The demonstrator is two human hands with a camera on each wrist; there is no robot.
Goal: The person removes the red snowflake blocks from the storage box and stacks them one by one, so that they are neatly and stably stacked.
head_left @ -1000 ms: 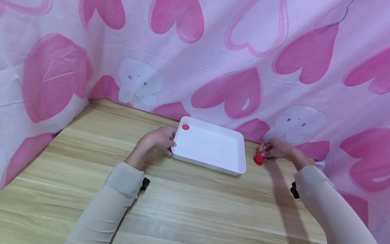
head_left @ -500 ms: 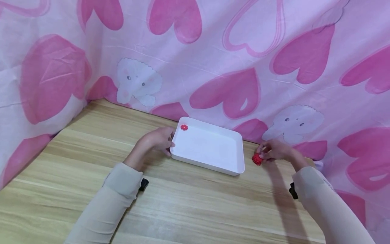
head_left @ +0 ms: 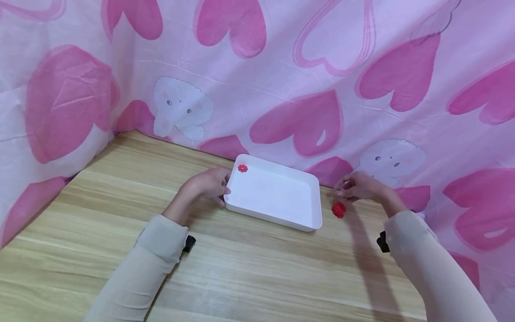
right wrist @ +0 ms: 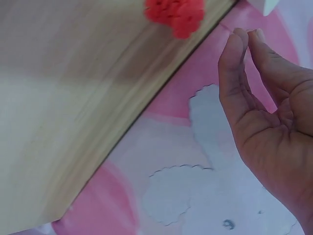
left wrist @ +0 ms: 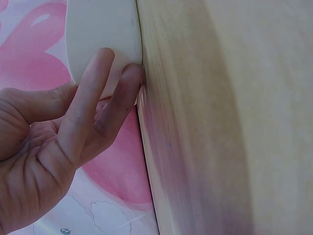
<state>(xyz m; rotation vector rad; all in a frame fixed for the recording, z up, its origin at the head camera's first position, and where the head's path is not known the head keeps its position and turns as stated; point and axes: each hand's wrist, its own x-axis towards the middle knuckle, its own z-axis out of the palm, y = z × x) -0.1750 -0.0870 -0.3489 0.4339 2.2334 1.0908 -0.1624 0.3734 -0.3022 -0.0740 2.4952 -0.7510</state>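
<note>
A white rectangular tray point(head_left: 273, 192) lies on the wooden table. Its left end is in my left hand point(head_left: 211, 184), the thumb at the rim and the fingers against the outer wall, as the left wrist view point(left wrist: 58, 142) shows. One red flower-shaped disc point(head_left: 242, 168) lies inside the tray's far left corner. Right of the tray, a small stack of red flower-shaped discs point(head_left: 339, 210) stands on the table. Just behind that stack is my right hand point(head_left: 360, 188), clear of it. Its thumb and fingertips point(right wrist: 238, 41) are close together, with nothing visible between them.
A pink curtain point(head_left: 297, 120) with hearts and white animal figures hangs right behind the table's back edge, and another stretch runs along the left side. The wooden table top point(head_left: 249, 273) extends in front of the tray.
My right hand has let go of the red disc stack and moved slightly back from it. The stack stays on the table. The left hand keeps its place on the tray.
</note>
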